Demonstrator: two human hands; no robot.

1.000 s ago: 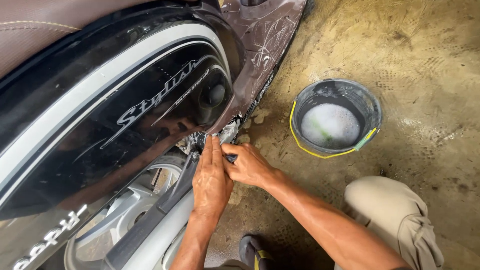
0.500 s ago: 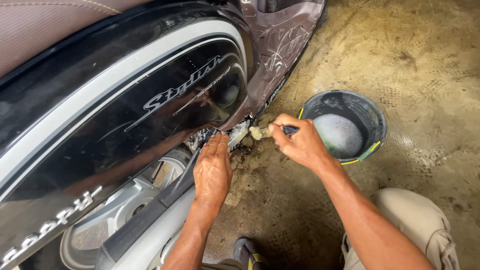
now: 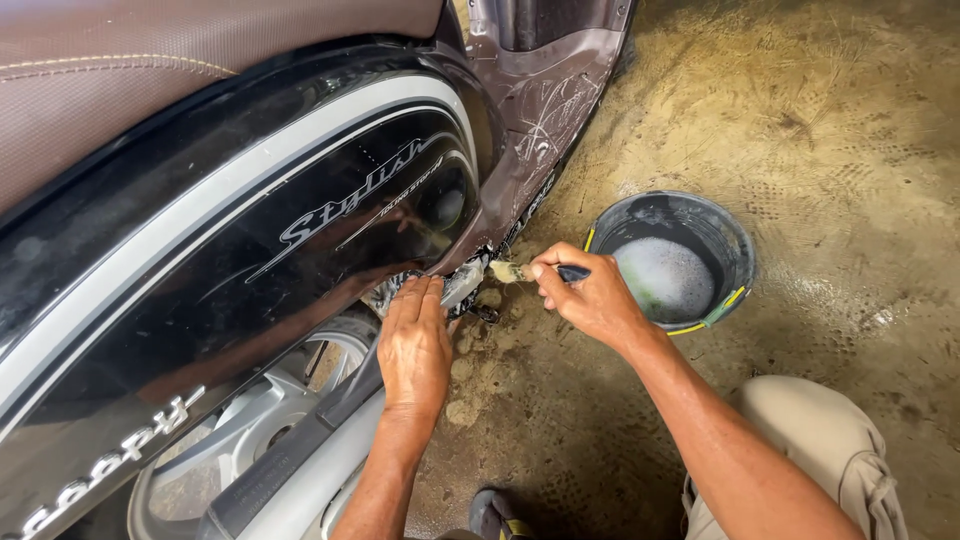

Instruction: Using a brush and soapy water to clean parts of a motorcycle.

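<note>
A glossy dark brown scooter body with a white stripe along its side panel filled the left half of the view, its brown stitched seat along the top edge and a scratched brown front panel rising toward the upper middle. Beneath it spread the rough, stained concrete floor, wet and foamy in patches near the scooter's lower edge. A silver cast wheel showed under the side panel at lower left.

To the right stood a round dark grey bucket with a yellow-trimmed rim, holding soapy water, on the floor just beside the right hand. The person's knee in beige trousers sat at lower right.

The left hand lay flat, palm down, fingers straight and close together, pressed against the grimy underside parts below the side panel; it gripped nothing that could be seen. The right hand had its fingers closed around the dark handle of a small brush with pale, foamy bristles. The bristle end pointed left, touching the dirty lower edge of the scooter just beside the left fingertips, between the scooter and the bucket.
</note>
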